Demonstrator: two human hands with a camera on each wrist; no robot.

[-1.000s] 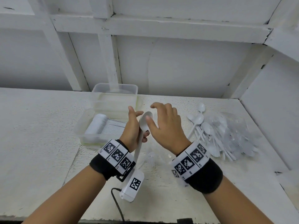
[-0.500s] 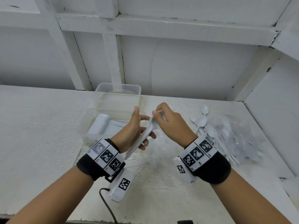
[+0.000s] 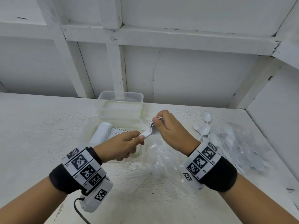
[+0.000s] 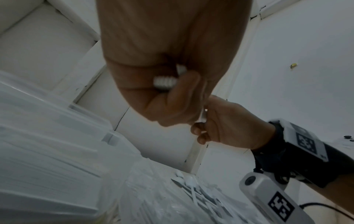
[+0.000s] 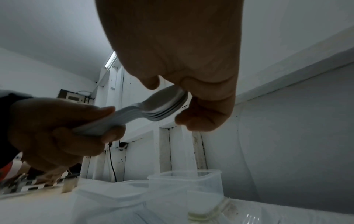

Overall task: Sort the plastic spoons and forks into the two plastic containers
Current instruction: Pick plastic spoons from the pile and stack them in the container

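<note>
- Two hands meet over the white tabletop (image 3: pixel 32 135) on my feed, sharing one nested stack of white plastic spoons (image 3: pixel 148 132).
- My left hand (image 3: pixel 119 147) has its fingers (image 5: pixel 109 133) curled round the stacked handles; the left wrist view shows the handle ends poking out of the fist.
- My right hand (image 3: pixel 171 133) pinches the bowl end of the stack from above, thumb on one side and fingertips (image 5: pixel 151 82) on the other, as the right wrist view shows plainly.
- I see the stack held in the air, tilted, bowls higher than handles, just in front of the near container (image 3: pixel 90 126).
- That near container is clear plastic and holds a neat row of white cutlery (image 3: pixel 103 133) lying on its side; I cannot tell from here whether those are spoons or forks.
- A second clear container (image 3: pixel 121 97) stands touching the first one's far side, against the white wall.
- To the right lies a heap of loose white spoons (image 3: pixel 205 128), partly inside a crumpled clear plastic bag (image 3: pixel 239 143).
- More clear plastic wrap (image 3: pixel 155 164) lies on the tabletop between my wrists, below the held stack.
</note>
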